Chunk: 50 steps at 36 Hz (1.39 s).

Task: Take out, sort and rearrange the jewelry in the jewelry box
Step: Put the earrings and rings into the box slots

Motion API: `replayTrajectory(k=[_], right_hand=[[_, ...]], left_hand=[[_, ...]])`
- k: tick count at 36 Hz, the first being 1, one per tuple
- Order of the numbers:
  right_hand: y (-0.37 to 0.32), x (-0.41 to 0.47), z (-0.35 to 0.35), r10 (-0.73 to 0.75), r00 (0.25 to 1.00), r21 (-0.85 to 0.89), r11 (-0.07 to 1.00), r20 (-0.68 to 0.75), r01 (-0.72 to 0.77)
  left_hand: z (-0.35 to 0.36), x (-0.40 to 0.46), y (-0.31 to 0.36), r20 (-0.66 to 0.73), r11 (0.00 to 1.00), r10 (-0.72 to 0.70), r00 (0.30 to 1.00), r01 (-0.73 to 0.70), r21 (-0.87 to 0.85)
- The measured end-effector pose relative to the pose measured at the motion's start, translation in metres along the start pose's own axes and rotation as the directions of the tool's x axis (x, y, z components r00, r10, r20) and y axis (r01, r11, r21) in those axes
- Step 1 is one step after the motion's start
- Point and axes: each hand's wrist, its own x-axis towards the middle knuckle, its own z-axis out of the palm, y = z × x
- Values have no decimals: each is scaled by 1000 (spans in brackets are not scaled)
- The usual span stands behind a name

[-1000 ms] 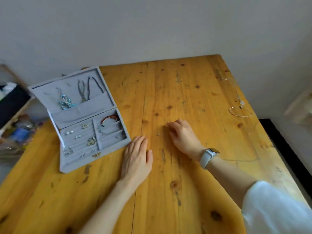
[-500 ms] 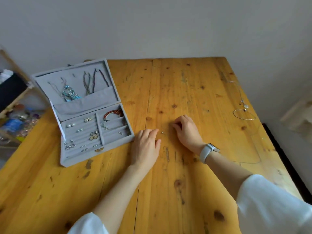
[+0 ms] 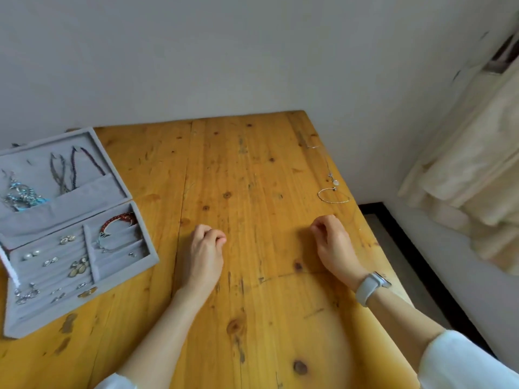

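The grey jewelry box lies open at the table's left edge. Its lid pocket holds dark necklaces and a blue-silver piece. The tray holds a red bracelet and several earrings. My left hand rests on the wood right of the box, thumb pinched against the forefinger; anything between them is too small to see. My right hand sits further right with curled fingers. A thin bangle and a pendant chain lie beyond it.
The wooden table stands against a white wall. Its right edge drops to a dark floor strip. A cream curtain hangs at the right. A pale watch is on my right wrist.
Both hands went from lying flat to curled. The right hand moved right, toward the bangle. The tiny stud that lay between the hands no longer shows on the wood. The camera turned right.
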Motion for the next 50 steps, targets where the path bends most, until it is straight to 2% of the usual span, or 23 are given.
replayTrajectory(k=[6, 15, 19, 25, 35, 43, 50], right_hand=[[20, -1, -20, 72, 996, 90, 994, -48, -68], [53, 15, -41, 193, 958, 158, 974, -212, -162], [62, 25, -41, 227, 946, 138, 970, -231, -199], [70, 34, -39, 204, 957, 60, 979, -209, -195], [75, 43, -39, 223, 962, -11, 974, -156, -228], [73, 42, -40, 239, 959, 4, 970, -154, -242], [74, 36, -40, 243, 952, 35, 970, -188, -241]], left_hand=[[34, 8, 48, 65, 985, 108, 992, -98, -140], [96, 28, 133, 88, 923, 152, 984, -109, -369], [115, 43, 144, 106, 917, 193, 976, -141, -373], [127, 54, 150, 128, 913, 256, 958, -197, -356], [135, 61, 158, 162, 961, 195, 967, -156, -226], [136, 62, 159, 175, 963, 165, 971, -120, -239], [137, 54, 153, 78, 941, 149, 986, -117, -318]])
